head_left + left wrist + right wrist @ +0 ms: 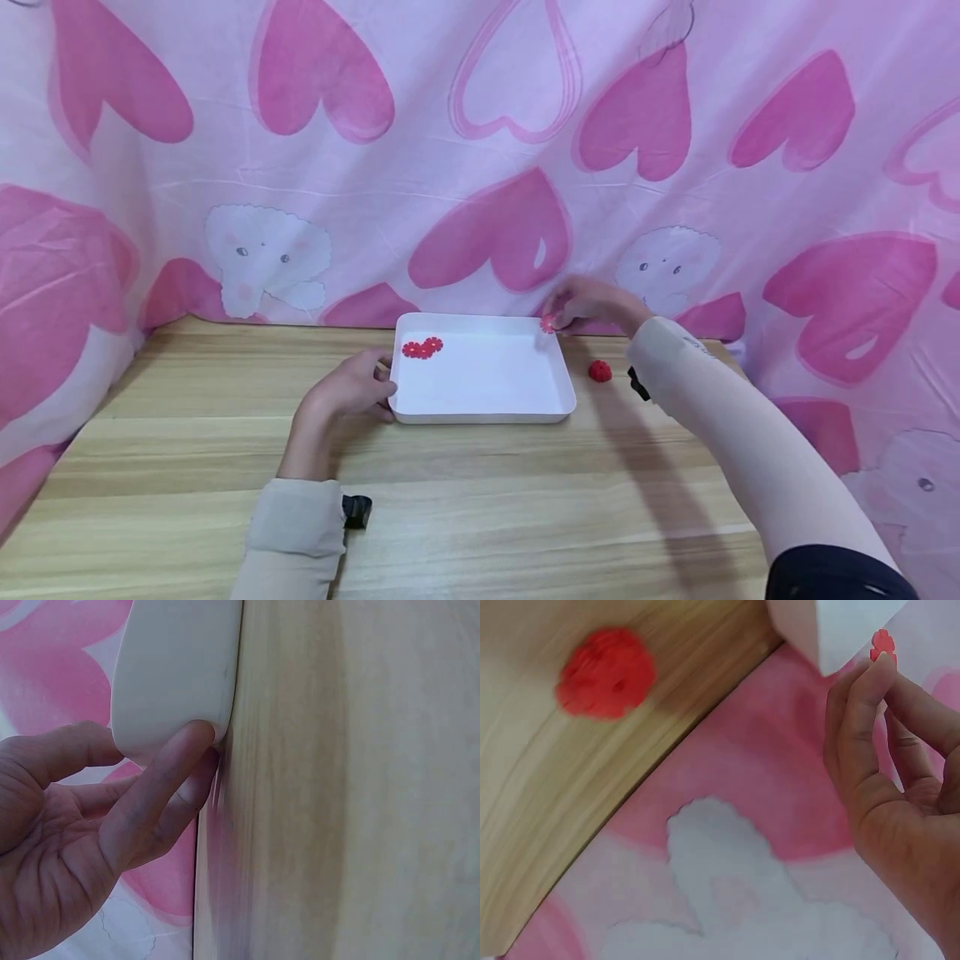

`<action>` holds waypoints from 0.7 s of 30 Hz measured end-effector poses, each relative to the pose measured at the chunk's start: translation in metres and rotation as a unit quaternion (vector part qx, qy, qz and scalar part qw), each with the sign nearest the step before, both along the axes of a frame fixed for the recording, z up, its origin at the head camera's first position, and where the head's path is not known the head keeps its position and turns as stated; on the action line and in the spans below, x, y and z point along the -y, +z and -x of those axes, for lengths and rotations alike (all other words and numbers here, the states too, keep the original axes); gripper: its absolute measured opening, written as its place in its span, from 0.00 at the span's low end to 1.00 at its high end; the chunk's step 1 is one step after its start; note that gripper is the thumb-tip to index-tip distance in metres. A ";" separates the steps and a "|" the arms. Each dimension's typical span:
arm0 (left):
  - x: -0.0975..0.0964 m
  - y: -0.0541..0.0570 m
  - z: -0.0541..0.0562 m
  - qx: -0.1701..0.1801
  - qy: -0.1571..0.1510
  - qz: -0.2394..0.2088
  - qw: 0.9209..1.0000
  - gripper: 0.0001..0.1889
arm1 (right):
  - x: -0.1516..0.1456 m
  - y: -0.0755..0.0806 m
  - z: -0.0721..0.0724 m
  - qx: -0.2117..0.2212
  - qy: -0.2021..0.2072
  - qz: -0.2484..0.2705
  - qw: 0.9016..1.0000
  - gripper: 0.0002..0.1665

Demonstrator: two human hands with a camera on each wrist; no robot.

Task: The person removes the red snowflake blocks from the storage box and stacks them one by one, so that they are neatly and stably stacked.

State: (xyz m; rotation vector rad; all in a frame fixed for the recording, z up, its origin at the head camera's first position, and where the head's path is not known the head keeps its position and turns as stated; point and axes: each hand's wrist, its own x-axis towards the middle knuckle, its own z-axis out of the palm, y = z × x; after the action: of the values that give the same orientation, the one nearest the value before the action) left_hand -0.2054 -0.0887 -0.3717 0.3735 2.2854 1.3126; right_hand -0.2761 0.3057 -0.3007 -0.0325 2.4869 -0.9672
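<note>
The shallow white tray [483, 392] sits on the wooden table, and my left hand [356, 385] grips its left end. In the left wrist view, thumb and fingers of the left hand [97, 795] are bent around the tray's corner [176, 667]. My right hand [588, 302] pinches a thin red flower-shaped piece [548, 324] over the tray's far right corner. The right wrist view shows this red piece [883, 645] between the fingertips [885, 664]. Several similar red flower pieces [423, 348] lie overlapping inside the tray, at its upper left.
A small pile of red flower pieces [600, 371] sits on the table right of the tray, below my right forearm. Behind the table's back edge hangs a pink curtain [480, 158] with hearts. Bare wood of the table [480, 508] stretches in front of the tray.
</note>
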 end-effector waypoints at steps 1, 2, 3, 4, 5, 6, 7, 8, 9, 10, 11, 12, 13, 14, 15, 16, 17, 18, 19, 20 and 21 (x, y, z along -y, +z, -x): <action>0.000 0.000 0.000 0.000 0.001 0.001 1.000 0.25 | -0.004 0.001 -0.001 0.002 -0.004 -0.003 1.000 0.14; 0.000 0.000 0.000 -0.001 0.001 0.002 1.000 0.25 | -0.008 0.001 -0.002 0.003 -0.005 -0.008 1.000 0.14; 0.000 0.001 0.000 -0.001 0.001 0.003 1.000 0.25 | -0.012 0.002 -0.003 0.003 -0.005 -0.013 1.000 0.14; 0.000 0.000 0.000 -0.002 -0.001 0.004 1.000 0.25 | -0.016 0.002 -0.004 0.002 -0.004 -0.020 1.000 0.14; 0.000 0.000 0.000 -0.001 0.001 0.004 1.000 0.25 | -0.021 0.002 -0.005 0.003 -0.008 -0.028 1.000 0.14; 0.000 0.000 0.000 -0.003 -0.001 0.005 1.000 0.25 | -0.025 0.001 -0.005 0.002 -0.009 -0.035 0.999 0.13; 0.000 -0.001 0.000 -0.001 0.001 0.005 1.000 0.25 | -0.028 0.000 -0.006 0.004 -0.013 -0.036 0.999 0.13; 0.000 -0.001 0.001 -0.002 0.000 0.005 1.000 0.25 | -0.032 -0.001 -0.006 0.005 -0.017 -0.037 0.999 0.12; 0.000 -0.001 0.001 -0.002 -0.001 0.005 1.000 0.25 | -0.035 -0.002 -0.007 0.008 -0.020 -0.037 0.999 0.12; 0.000 -0.002 0.000 -0.003 -0.003 0.005 1.000 0.25 | -0.038 -0.003 -0.008 0.010 -0.023 -0.037 0.999 0.12; 0.000 -0.001 0.000 -0.003 -0.003 0.005 1.000 0.25 | -0.040 -0.004 -0.010 0.016 -0.028 -0.036 0.999 0.12; 0.001 -0.001 0.000 -0.004 -0.003 0.005 1.000 0.25 | -0.043 -0.005 -0.011 0.019 -0.032 -0.035 0.999 0.13; 0.001 -0.001 0.000 -0.004 -0.003 0.005 1.000 0.25 | -0.045 -0.006 -0.012 0.025 -0.035 -0.032 0.999 0.13; 0.001 0.000 -0.001 -0.005 -0.003 0.005 1.000 0.25 | -0.047 -0.007 -0.014 0.030 -0.035 -0.033 0.998 0.14; 0.001 0.000 -0.001 -0.006 -0.003 0.006 1.000 0.25 | -0.050 -0.008 -0.015 0.033 -0.036 -0.034 0.998 0.15; 0.001 0.000 -0.001 -0.005 -0.002 0.006 1.000 0.25 | -0.053 -0.010 -0.016 0.036 -0.036 -0.034 0.998 0.15; 0.001 0.000 -0.001 -0.006 -0.002 0.006 1.000 0.25 | -0.056 -0.011 -0.017 0.039 -0.036 -0.033 0.998 0.16; 0.001 0.001 -0.001 -0.006 -0.003 0.005 1.000 0.25 | -0.059 -0.013 -0.018 0.041 -0.037 -0.031 0.998 0.16; 0.001 0.001 -0.001 -0.006 -0.003 0.004 1.000 0.25 | -0.062 -0.015 -0.020 0.046 -0.037 -0.029 0.998 0.16; 0.001 0.001 -0.001 -0.007 -0.004 0.003 1.000 0.25 | -0.065 -0.017 -0.021 0.049 -0.039 -0.027 0.998 0.17; 0.001 0.001 -0.001 -0.007 -0.004 0.002 1.000 0.25 | -0.068 -0.019 -0.023 0.053 -0.041 -0.026 0.997 0.17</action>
State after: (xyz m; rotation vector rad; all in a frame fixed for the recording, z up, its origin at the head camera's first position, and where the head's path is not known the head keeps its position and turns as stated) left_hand -0.2040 -0.0901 -0.3710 0.3920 2.2946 1.3051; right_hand -0.2530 0.3734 -0.3198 0.1354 2.4299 -0.9116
